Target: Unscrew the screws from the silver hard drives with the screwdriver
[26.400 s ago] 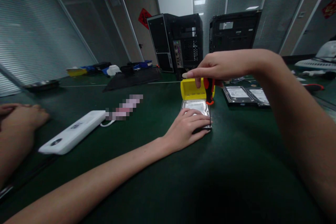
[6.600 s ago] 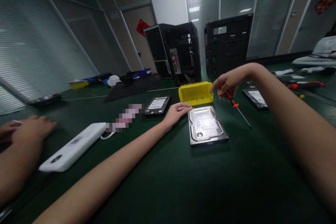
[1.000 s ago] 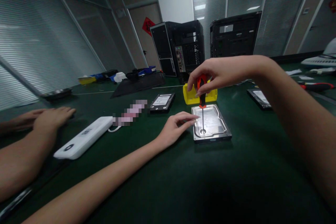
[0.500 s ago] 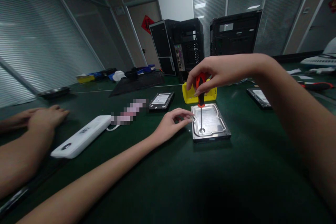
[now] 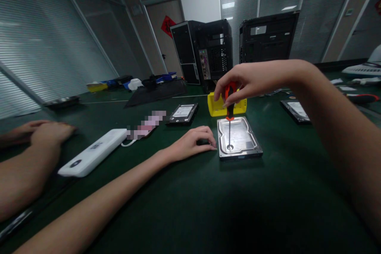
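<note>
A silver hard drive (image 5: 242, 137) lies flat on the dark green table, metal cover up. Above it, my right hand (image 5: 235, 85) is closed around the red and black handle of a screwdriver (image 5: 230, 112). The screwdriver stands nearly upright, its tip at the round spot near the drive's front left corner. My left hand (image 5: 195, 143) rests on the table just left of the drive, thumb and fingertips brought together low beside its edge. What lies between those fingertips, if anything, is too small to make out. Behind the drive sits a yellow tray (image 5: 212, 107).
Another hard drive (image 5: 183, 114) lies behind my left hand, and one more (image 5: 294, 111) lies to the right. A white power strip (image 5: 93, 152) is on the left, near another person's hands (image 5: 52, 133). Computer cases (image 5: 214, 53) stand at the back.
My left hand has come off the drive's left edge and down to the table beside it, fingertips drawn together. My right hand and the screwdriver keep their place on the drive.
</note>
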### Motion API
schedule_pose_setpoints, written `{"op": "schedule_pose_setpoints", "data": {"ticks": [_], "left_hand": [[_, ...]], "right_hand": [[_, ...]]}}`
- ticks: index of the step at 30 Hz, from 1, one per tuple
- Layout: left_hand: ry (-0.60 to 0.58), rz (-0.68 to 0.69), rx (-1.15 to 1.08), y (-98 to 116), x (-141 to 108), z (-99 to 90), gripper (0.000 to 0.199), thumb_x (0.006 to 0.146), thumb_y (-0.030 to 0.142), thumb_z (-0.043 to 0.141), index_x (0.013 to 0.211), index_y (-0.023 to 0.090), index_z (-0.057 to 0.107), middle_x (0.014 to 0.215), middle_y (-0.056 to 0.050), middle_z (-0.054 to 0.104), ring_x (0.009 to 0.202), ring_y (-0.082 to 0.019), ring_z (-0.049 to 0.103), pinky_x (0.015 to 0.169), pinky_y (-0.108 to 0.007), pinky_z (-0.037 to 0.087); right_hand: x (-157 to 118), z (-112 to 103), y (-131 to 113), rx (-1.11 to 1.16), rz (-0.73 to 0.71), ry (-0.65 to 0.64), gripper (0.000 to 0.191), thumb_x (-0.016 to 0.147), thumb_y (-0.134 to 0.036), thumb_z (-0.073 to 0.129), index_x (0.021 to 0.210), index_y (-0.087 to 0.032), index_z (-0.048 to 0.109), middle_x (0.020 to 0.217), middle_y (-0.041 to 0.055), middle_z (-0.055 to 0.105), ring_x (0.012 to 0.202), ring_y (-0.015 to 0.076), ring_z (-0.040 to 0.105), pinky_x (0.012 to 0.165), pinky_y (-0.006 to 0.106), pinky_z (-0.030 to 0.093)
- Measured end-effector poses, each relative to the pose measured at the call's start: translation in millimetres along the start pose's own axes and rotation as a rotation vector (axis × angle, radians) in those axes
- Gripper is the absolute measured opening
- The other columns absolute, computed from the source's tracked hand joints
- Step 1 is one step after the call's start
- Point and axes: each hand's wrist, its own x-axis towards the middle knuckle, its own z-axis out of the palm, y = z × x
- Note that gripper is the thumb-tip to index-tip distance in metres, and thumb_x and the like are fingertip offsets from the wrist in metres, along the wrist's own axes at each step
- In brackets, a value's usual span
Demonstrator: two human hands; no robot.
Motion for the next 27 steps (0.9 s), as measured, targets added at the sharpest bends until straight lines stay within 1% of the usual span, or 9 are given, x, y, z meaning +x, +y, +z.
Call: {"op": "schedule_pose_setpoints", "data": {"ticks": [2,4,7,9,13,17,22,24,27], "left_hand": [[0.036,-0.004,0.000,1,0,0.9,0.013,0.085,0.026,0.055,0.088,0.018,0.063,0.094,-0.004,0.054,0.090,-0.016,0.053,0.081,-0.030,0.042],[0.098,-0.022,-0.001,1,1,1.5,0.013,0.085,0.026,0.053,0.088,0.016,0.061,0.094,-0.004,0.055,0.089,-0.016,0.053,0.081,-0.030,0.042],[0.189,-0.096,-0.024,0,1,2.5,0.016,0.086,0.028,0.050,0.091,0.015,0.059,0.093,-0.004,0.057,0.086,-0.015,0.053,0.077,-0.029,0.042],[0.206,-0.143,-0.064,1,1,3.0,0.018,0.086,0.029,0.050,0.093,0.015,0.058,0.091,-0.003,0.059,0.082,-0.014,0.054,0.073,-0.027,0.042],[0.170,-0.141,-0.165,5,2,2.2,0.019,0.082,0.030,0.058,0.089,0.013,0.060,0.087,-0.004,0.061,0.080,-0.013,0.055,0.072,-0.026,0.043],[0.177,-0.134,-0.245,7,2,0.5,0.020,0.076,0.028,0.064,0.088,0.011,0.061,0.085,-0.005,0.063,0.076,-0.013,0.057,0.069,-0.025,0.044],[0.124,-0.115,-0.276,7,1,0.6,0.020,0.075,0.028,0.067,0.085,0.011,0.062,0.083,-0.004,0.063,0.076,-0.013,0.057,0.069,-0.025,0.044],[0.102,-0.094,-0.274,9,1,1.4,0.020,0.076,0.027,0.066,0.088,0.012,0.063,0.085,-0.005,0.063,0.077,-0.013,0.057,0.070,-0.025,0.044],[0.060,-0.047,-0.280,12,1,2.2,0.025,0.079,0.025,0.063,0.101,0.013,0.064,0.088,-0.006,0.063,0.079,-0.013,0.057,0.071,-0.026,0.044]], "right_hand": [[0,0,0,-0.013,0.004,-0.001,0.037,0.075,-0.038,0.056,0.108,-0.023,0.063,0.111,0.0028,0.061,0.094,0.0168,0.058,0.073,0.028,0.047],[0,0,0,-0.017,0.009,-0.008,0.037,0.075,-0.037,0.056,0.109,-0.022,0.063,0.110,0.0031,0.061,0.093,0.0167,0.058,0.073,0.028,0.047],[0,0,0,-0.007,0.018,-0.022,0.041,0.076,-0.038,0.055,0.112,-0.021,0.061,0.109,0.0036,0.061,0.092,0.0167,0.058,0.072,0.029,0.047],[0,0,0,0.000,0.027,-0.024,0.043,0.075,-0.038,0.055,0.114,-0.021,0.060,0.109,0.0041,0.061,0.092,0.0171,0.058,0.073,0.029,0.047],[0,0,0,0.012,0.042,-0.025,0.044,0.075,-0.038,0.056,0.115,-0.020,0.059,0.110,0.0043,0.061,0.093,0.0171,0.058,0.075,0.030,0.047],[-1,0,0,0.022,0.049,-0.027,0.044,0.075,-0.039,0.057,0.115,-0.021,0.059,0.110,0.0037,0.061,0.093,0.0167,0.058,0.074,0.029,0.047],[-2,0,-1,0.015,0.047,-0.022,0.044,0.074,-0.037,0.057,0.115,-0.020,0.059,0.110,0.0039,0.061,0.092,0.0168,0.058,0.074,0.029,0.047],[-2,0,-1,0.017,0.050,-0.022,0.044,0.075,-0.037,0.057,0.115,-0.021,0.059,0.110,0.0035,0.061,0.093,0.0167,0.058,0.075,0.029,0.046],[-1,1,0,0.012,0.046,-0.018,0.044,0.075,-0.038,0.057,0.116,-0.022,0.059,0.109,0.0026,0.061,0.094,0.0166,0.058,0.076,0.030,0.046]]}}
